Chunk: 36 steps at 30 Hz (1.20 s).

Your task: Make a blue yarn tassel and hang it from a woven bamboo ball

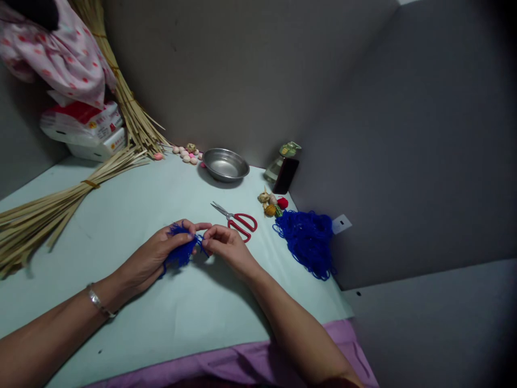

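My left hand [155, 256] is closed around a fringed bunch of blue yarn [182, 252], its thumb pressed on top. To the right of it, my right hand [226, 245] pinches loose strands at the bunch's edge between thumb and fingers. The fingertips of both hands nearly meet there. Just beyond my right hand lie scissors [231, 216] with red handles, blades pointing up and left. A large loose heap of blue yarn [307, 240] rests on the table at the right, against the grey partition.
A metal bowl [226, 164] stands at the back, beside several pale egg-shaped pieces [186, 155]. Straw bundles [52, 213] and tissue packs [86, 129] are at left. A dark phone [286, 175] leans on a bottle [274, 167], near small colored balls [270, 207].
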Tool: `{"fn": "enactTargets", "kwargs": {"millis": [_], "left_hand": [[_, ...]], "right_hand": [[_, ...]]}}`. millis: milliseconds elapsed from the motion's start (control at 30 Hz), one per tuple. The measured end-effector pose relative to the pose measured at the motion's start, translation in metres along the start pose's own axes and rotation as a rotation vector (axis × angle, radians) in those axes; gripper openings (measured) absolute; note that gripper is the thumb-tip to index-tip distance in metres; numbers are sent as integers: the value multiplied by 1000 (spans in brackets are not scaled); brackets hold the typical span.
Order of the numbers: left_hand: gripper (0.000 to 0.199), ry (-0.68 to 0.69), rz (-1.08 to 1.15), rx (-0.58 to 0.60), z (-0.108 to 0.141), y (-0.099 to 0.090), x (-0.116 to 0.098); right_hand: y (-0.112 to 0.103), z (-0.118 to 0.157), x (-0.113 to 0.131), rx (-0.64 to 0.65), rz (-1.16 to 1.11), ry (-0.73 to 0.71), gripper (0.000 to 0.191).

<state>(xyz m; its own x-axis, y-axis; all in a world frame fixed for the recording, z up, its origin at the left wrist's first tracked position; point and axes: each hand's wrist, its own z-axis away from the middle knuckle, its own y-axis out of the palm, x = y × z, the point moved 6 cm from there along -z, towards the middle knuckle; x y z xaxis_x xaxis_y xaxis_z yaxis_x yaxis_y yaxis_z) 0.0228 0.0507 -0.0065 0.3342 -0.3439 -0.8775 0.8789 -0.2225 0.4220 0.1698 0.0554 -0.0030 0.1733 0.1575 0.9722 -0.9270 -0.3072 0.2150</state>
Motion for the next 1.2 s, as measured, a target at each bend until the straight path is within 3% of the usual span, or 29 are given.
{"fn": "enactTargets", "kwargs": {"millis": [167,500,700,967,1200], "left_hand": [[21,33,-64,-23,2,0,-1],[32,18,-197,41,1,2,4],[35,4,-287,-29,0,-1,6],[24,-19,-82,5,3,4,0],[26,19,-4,12,1,5,-3]], "right_hand": [[-2,0,5,-49,6,-3,33],[0,0,6,-43,52,-30,38],[1,1,6,-33,120,-57,36],[1,0,3,-16,59,-12,36],[4,0,-2,22,-27,14,35]]}}
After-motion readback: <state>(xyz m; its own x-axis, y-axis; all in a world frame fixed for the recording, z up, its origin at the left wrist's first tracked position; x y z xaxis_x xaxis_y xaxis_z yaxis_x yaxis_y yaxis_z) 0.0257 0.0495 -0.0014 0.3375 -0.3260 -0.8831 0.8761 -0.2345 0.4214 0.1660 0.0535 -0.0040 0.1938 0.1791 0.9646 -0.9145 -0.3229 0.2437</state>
